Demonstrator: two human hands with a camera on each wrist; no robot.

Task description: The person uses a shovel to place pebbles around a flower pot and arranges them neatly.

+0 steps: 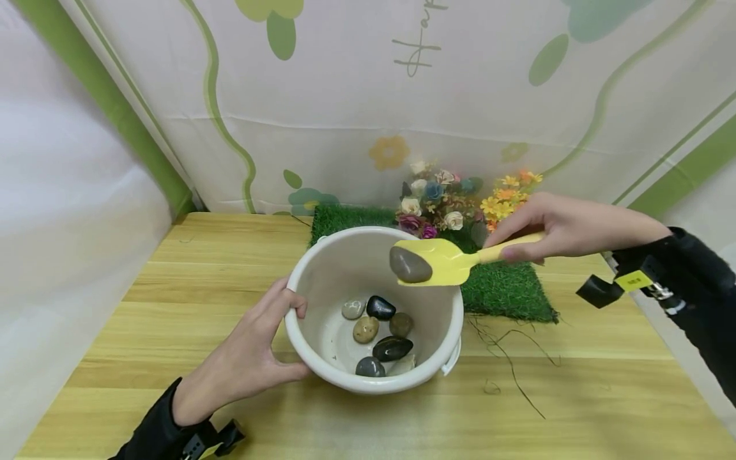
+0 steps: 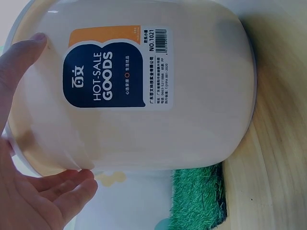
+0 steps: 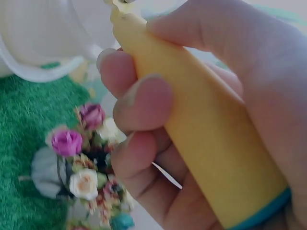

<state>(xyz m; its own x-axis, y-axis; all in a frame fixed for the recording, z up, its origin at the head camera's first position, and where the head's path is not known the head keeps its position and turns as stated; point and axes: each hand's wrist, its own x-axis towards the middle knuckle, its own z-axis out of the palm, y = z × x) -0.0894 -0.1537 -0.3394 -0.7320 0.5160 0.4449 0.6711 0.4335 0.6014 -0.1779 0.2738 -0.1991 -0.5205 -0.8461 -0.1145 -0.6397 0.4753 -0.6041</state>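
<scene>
My right hand (image 1: pixel 566 225) grips the handle of a yellow toy shovel (image 1: pixel 451 260), fingers and thumb wrapped round it in the right wrist view. A grey-brown stone (image 1: pixel 411 265) lies on the blade, which is above the far right part of a white bucket (image 1: pixel 374 384). Inside, several smooth stones rest on the bottom, among them a black one (image 1: pixel 381 308), a tan one (image 1: pixel 365 329) and a grey one (image 1: pixel 370 367). With fingers hooked over the left rim and thumb against the outer wall, my left hand (image 1: pixel 244 361) holds the bucket.
Behind the bucket lies a green artificial grass mat (image 1: pixel 506 294), with mixed artificial flowers (image 1: pixel 437 201) and yellow-orange ones (image 1: pixel 506 204) at its back. Thin dark twigs (image 1: pixel 514 377) are scattered on the wooden table (image 1: pixel 604 396). A printed curtain (image 1: pixel 345 96) hangs behind.
</scene>
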